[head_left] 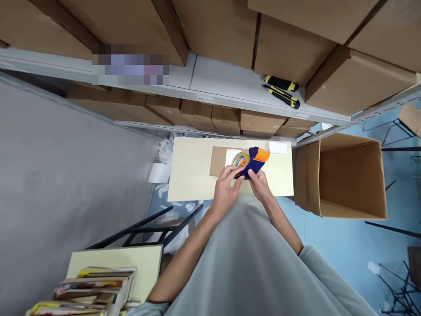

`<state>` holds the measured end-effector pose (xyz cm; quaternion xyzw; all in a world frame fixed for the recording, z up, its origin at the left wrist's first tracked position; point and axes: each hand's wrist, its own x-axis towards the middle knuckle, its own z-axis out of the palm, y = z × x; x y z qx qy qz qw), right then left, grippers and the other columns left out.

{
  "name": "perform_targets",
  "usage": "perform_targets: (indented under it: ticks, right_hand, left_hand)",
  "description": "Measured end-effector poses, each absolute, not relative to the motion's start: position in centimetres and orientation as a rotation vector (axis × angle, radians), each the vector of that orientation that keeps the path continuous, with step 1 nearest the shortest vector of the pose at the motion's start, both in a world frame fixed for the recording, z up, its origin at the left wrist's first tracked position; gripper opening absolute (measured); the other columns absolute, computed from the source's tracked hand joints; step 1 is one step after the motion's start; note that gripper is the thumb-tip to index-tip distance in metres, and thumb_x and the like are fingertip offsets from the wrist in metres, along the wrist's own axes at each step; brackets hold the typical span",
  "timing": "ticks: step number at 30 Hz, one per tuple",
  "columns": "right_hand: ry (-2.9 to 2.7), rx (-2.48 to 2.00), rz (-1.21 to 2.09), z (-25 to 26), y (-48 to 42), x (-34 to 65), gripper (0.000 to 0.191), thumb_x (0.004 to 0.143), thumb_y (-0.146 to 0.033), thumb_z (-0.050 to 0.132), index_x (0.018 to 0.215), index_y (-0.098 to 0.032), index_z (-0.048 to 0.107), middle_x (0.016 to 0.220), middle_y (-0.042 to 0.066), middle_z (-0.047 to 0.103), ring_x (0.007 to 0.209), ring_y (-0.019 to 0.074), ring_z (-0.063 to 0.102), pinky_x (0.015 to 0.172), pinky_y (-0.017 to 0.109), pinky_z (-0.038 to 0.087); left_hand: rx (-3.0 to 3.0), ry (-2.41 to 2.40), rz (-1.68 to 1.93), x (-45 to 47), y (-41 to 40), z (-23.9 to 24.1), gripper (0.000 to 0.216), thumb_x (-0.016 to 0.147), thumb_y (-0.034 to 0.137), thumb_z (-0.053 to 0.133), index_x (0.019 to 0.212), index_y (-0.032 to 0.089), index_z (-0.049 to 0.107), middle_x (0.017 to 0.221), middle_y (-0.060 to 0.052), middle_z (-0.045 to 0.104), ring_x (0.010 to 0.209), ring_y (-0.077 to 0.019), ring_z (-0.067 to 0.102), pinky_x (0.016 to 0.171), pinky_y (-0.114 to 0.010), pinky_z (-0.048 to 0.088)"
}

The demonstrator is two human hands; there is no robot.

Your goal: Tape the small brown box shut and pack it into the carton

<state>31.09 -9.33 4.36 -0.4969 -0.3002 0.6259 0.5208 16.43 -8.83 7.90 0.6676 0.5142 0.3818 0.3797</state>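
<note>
Both my hands meet over a pale cream table (194,175). My left hand (225,188) and my right hand (260,183) together grip a blue and orange tape dispenser (255,160) with a yellowish tape roll (240,159) in it. Under the dispenser lies a flat brown cardboard parcel (219,160) with a white label on its top. The fingertips of both hands are partly hidden behind the dispenser's handle.
An open, empty cardboard box (348,180) stands right of the table. Metal shelves behind carry many brown cartons, and two yellow-black utility knives (282,90) lie on one shelf. A stack of books (95,289) sits at the lower left; crumpled paper litters the floor.
</note>
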Motion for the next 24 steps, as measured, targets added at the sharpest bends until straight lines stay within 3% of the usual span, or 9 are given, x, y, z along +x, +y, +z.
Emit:
perform_targets:
  ticks: [5,11,16,20,24]
  right_hand:
    - [-0.915,-1.33,1.389,4.6,-10.3,33.0,0.065,0.086,-0.079,0.075,0.118,-0.022,0.077,0.115,0.009,0.083,0.115,0.0318,0.076,0.109,0.05,0.06]
    - [-1.494,-1.485,1.046,6.3,-12.0,36.4,0.037,0.101,-0.054,0.073,0.126,-0.026,0.073,0.123,0.012,0.078,0.117,0.0314,0.072,0.102,0.047,0.062]
    - [-1.87,-1.431,0.849,7.1,-12.9,39.2,0.02,0.105,-0.037,0.068,0.121,-0.025,0.069,0.11,0.011,0.077,0.106,0.0312,0.07,0.096,0.049,0.059]
    - [-1.954,-1.414,0.805,7.3,-13.6,40.1,0.015,0.104,-0.035,0.067,0.115,-0.024,0.068,0.105,0.011,0.076,0.1,0.0313,0.07,0.094,0.05,0.058]
    - [-1.966,-1.418,0.863,7.4,-14.6,40.2,0.014,0.104,-0.037,0.068,0.112,-0.024,0.068,0.103,0.01,0.076,0.101,0.0311,0.071,0.094,0.048,0.058]
  left_hand:
    - [1.709,1.318,0.945,17.1,-9.0,9.9,0.035,0.105,0.039,0.065,0.137,0.024,0.071,0.12,-0.009,0.075,0.107,-0.0233,0.073,0.1,-0.042,0.063]
    - [1.823,1.368,1.022,16.2,-7.0,14.7,0.044,0.105,0.047,0.064,0.143,0.024,0.066,0.133,-0.01,0.069,0.113,-0.0235,0.069,0.102,-0.042,0.06]
    - [2.019,1.202,0.806,15.6,-5.7,16.8,0.034,0.103,0.051,0.069,0.125,0.027,0.077,0.116,-0.008,0.074,0.113,-0.027,0.065,0.103,-0.046,0.058]
    - [2.038,1.134,0.758,15.7,-6.1,16.6,0.026,0.105,0.048,0.066,0.107,0.027,0.08,0.104,-0.006,0.076,0.105,-0.0251,0.067,0.098,-0.044,0.058]
    - [2.037,1.154,0.782,15.8,-7.6,15.6,0.021,0.105,0.043,0.067,0.103,0.027,0.081,0.101,-0.005,0.077,0.1,-0.0231,0.068,0.093,-0.041,0.058]
